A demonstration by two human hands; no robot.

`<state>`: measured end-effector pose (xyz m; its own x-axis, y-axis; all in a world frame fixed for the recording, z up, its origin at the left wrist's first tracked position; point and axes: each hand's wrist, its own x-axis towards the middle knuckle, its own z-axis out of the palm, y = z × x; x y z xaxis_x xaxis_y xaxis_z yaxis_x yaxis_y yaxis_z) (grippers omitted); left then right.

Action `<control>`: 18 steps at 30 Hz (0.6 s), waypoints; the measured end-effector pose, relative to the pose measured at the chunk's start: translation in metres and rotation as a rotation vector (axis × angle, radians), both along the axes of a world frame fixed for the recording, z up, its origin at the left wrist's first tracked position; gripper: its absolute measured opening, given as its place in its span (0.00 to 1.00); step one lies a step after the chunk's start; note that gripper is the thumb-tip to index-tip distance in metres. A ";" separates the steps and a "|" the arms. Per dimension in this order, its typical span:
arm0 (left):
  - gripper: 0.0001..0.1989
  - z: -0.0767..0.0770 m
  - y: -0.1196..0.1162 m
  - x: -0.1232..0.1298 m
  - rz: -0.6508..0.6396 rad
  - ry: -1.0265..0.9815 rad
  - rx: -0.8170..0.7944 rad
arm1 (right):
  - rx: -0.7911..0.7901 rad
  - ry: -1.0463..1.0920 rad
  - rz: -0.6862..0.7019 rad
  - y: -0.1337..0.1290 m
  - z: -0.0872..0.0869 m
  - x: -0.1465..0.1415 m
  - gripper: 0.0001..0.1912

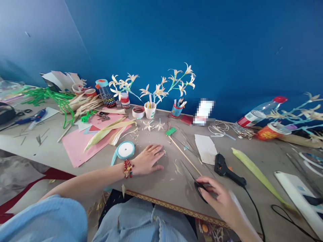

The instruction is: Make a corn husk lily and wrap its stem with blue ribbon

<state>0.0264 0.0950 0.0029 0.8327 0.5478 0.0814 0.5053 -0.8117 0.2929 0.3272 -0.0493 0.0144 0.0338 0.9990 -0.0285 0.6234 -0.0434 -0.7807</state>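
My left hand (148, 159) lies flat on the grey table with its fingers stretched out, close to small pale scraps of husk. A red bead bracelet (128, 168) circles that wrist. Just left of the hand is a roll of light blue ribbon (125, 150). My right hand (214, 193) is closed around the black handles of a pair of scissors (191, 173), whose blades point forward and left. Beyond the blades a thin wooden stick (185, 155) lies on the table. Two pale husk flowers (148, 125) rest farther back.
A black glue gun (228, 170) with a cord lies right of my right hand, beside a green corn husk (257, 171). Pink paper sheets (75, 148) are at the left. Along the blue wall stand a white cup (150, 111) of husk flowers, a pen holder (177, 110) and a tilted bottle (259, 112).
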 end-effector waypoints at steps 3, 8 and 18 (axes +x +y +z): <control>0.35 0.003 -0.022 0.002 -0.184 -0.008 -0.020 | 0.047 0.021 -0.011 0.000 -0.002 0.006 0.13; 0.39 0.002 -0.043 0.042 -0.304 -0.052 0.087 | 0.079 0.183 -0.033 0.011 -0.003 0.013 0.15; 0.42 0.006 -0.034 -0.017 -0.181 0.013 -0.067 | 0.098 0.172 -0.026 -0.005 -0.014 0.015 0.14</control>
